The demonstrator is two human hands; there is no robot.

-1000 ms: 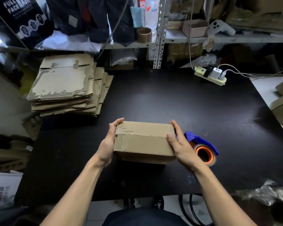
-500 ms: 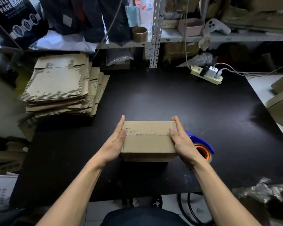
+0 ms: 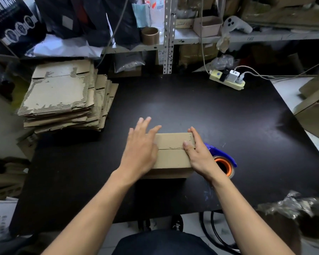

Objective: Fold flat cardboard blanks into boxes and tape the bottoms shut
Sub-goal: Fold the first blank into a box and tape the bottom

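A small folded cardboard box (image 3: 171, 153) stands on the black table (image 3: 219, 122), its two top flaps closed with the seam running left to right. My left hand (image 3: 140, 148) lies flat over the box's left half, fingers straight and spread. My right hand (image 3: 197, 151) rests against the box's right end, thumb on the seam and fingers straight along the edge. A blue tape dispenser with an orange roll (image 3: 222, 161) sits just right of the box, partly behind my right hand. A stack of flat cardboard blanks (image 3: 63, 96) lies at the table's far left.
A yellow power strip with plugs (image 3: 227, 79) lies at the back right. Shelving with a brown tape roll (image 3: 150, 35), a small open box (image 3: 207, 25) and bags runs along the back. Crumpled plastic (image 3: 287, 207) sits at the near right corner. Cardboard boxes (image 3: 315, 107) stand to the right.
The box has been set down flat on the table. My left hand moved from the box's left end onto its top, fingers spread. My right hand stays at the right end.
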